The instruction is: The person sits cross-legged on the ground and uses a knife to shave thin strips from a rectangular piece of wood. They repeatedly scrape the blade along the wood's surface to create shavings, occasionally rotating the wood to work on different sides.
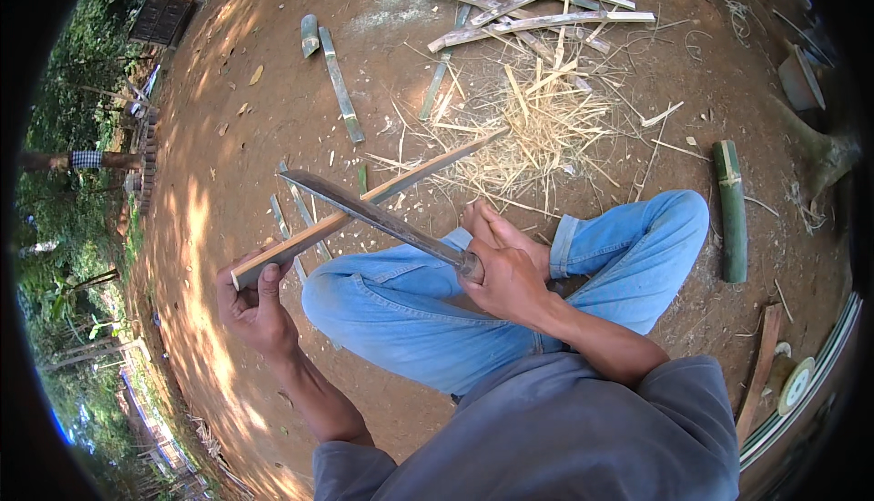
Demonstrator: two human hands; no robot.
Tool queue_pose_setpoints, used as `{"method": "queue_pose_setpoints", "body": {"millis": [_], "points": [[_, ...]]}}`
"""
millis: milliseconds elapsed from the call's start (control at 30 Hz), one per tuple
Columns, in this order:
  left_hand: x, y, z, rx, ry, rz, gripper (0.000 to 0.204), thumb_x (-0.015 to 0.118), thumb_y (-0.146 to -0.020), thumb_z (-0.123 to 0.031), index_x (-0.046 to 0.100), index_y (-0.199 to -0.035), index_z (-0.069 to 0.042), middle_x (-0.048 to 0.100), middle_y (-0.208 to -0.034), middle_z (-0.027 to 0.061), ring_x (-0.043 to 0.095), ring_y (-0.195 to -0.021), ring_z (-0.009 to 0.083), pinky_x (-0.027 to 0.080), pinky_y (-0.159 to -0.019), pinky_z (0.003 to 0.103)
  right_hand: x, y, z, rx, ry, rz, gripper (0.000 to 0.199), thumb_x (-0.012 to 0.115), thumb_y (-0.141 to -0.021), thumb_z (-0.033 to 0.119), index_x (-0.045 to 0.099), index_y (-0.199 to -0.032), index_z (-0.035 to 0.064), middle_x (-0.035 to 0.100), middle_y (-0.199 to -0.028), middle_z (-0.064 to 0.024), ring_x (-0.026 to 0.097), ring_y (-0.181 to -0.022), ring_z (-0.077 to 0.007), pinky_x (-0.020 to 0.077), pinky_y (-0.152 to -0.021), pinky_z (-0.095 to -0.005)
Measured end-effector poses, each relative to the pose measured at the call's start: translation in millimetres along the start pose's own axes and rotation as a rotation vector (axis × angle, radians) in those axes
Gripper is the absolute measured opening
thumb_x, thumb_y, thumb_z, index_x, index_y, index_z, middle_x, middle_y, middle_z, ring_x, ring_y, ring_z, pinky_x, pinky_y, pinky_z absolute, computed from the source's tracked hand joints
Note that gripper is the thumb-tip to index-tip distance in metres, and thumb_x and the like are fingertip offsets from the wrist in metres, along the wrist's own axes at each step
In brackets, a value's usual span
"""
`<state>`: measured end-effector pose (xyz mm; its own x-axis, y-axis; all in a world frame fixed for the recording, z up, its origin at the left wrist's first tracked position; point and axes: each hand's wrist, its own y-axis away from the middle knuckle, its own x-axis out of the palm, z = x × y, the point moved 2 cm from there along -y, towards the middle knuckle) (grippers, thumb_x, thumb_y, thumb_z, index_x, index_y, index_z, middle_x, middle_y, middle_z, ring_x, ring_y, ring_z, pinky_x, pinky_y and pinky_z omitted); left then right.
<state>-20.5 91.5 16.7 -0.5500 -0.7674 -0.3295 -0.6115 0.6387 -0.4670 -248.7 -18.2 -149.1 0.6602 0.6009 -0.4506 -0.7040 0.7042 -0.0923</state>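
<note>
My left hand is closed around the near end of a long split bamboo strip, thumb on its side. The strip runs away from me to the right, its far end over a heap of pale shavings. In my right hand is the handle of a machete, fingers wrapped round it. Its long dark blade points away to the left and crosses over the bamboo strip near the strip's middle. From this angle I cannot tell whether the edge is biting into the bamboo.
Several split bamboo strips lie piled beyond the shavings. Green bamboo pieces rest on the dirt farther left, and a thick green bamboo length lies right of my knee. At lower right are a wooden slat and a round pale object.
</note>
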Motion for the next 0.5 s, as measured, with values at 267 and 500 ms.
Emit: {"method": "queue_pose_setpoints", "body": {"millis": [267, 500], "points": [[-2, 17, -1, 0.010, -0.032, -0.024, 0.021, 0.066, -0.085, 0.002, 0.055, -0.102, 0.008, 0.065, -0.096, 0.0232, 0.068, -0.090, 0.0286, 0.062, -0.078, 0.042, -13, -3, -15, -0.005, 0.015, -0.027, 0.035, 0.071, -0.073, 0.012, 0.061, -0.102, -0.0060, 0.054, -0.117, -0.0371, 0.056, -0.108, -0.0475, 0.0487, -0.087, -0.0458], [3, 21, -2, 0.017, -0.032, -0.053, 0.023, 0.068, -0.086, -0.006, 0.056, -0.102, 0.006, 0.065, -0.094, 0.0188, 0.067, -0.089, 0.0268, 0.062, -0.077, 0.042, -37, -23, -31, 0.532, -0.061, 0.343, 0.039, 0.066, -0.077, 0.011, 0.060, -0.110, -0.0072, 0.059, -0.118, -0.0290, 0.064, -0.095, -0.0429, 0.0522, -0.080, -0.0437]]}}
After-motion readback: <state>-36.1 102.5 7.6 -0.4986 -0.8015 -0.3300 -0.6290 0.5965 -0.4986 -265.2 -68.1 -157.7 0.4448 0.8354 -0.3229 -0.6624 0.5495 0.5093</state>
